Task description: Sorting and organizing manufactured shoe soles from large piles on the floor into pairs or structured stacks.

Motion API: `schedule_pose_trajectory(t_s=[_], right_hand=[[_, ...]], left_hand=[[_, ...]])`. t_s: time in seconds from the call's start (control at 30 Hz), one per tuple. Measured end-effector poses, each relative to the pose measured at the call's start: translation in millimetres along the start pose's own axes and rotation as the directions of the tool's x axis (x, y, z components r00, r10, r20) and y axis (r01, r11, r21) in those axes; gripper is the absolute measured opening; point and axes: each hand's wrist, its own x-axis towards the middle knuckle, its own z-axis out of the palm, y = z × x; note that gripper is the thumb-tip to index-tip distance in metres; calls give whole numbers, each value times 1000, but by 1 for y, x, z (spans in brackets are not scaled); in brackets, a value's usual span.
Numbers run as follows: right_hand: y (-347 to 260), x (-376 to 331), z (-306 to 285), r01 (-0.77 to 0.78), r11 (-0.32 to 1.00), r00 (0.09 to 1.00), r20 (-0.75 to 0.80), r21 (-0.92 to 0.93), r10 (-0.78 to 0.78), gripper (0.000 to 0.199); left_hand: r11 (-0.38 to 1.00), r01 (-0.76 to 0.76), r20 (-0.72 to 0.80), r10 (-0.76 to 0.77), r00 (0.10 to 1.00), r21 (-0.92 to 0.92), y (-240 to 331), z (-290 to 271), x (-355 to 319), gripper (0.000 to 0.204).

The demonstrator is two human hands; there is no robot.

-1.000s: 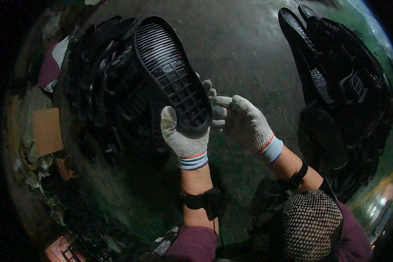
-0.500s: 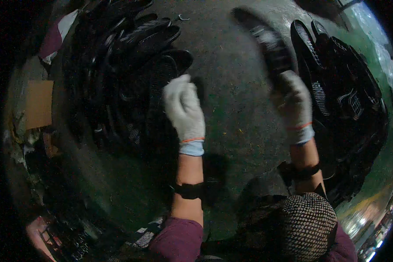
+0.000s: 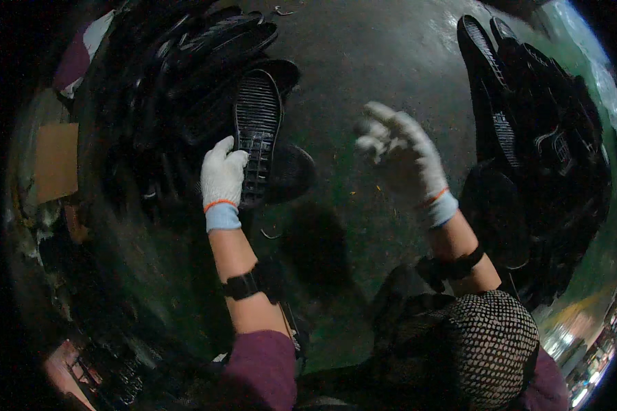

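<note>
My left hand, in a white knit glove, is closed on the edge of a black shoe sole with a ribbed tread facing up. The sole points away from me at the right side of a heap of dark soles. Another dark rounded sole lies partly under it. My right hand, gloved likewise, is in the air over the floor between the two heaps. Its fingers are apart and somewhat blurred, with nothing seen in them.
At the right is a second heap of black soles, some tread side up. A piece of cardboard lies at the far left. Small scraps lie on the dark green floor. A patterned round shape covers the lower right.
My right hand has let go of the sole it carried and moved left, away from the right heap. My left hand has moved left and taken hold of a sole.
</note>
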Motion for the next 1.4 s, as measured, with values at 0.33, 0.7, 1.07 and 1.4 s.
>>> schedule_pose_trajectory(t_s=[0.33, 0.7, 1.07, 1.4], right_hand=[[50, -5, 52, -99, 993, 973, 202, -59, 109, 47], [51, -7, 63, -200, 869, 973, -13, 452, 230, 75], [14, -17, 33, -214, 814, 976, 93, 541, 195, 81], [-11, -33, 10, -105, 891, 985, -77, 442, 154, 69]], left_hand=[[998, 37, -93, -42, 995, -60, 71, -15, -46, 56], [834, -1, 1, 1, 1000, -552, 83, -2, -64, 45], [592, 37, -138, 127, 982, 805, 18, -68, 112, 50], [805, -289, 310, 139, 941, 518, 43, -62, 106, 56]])
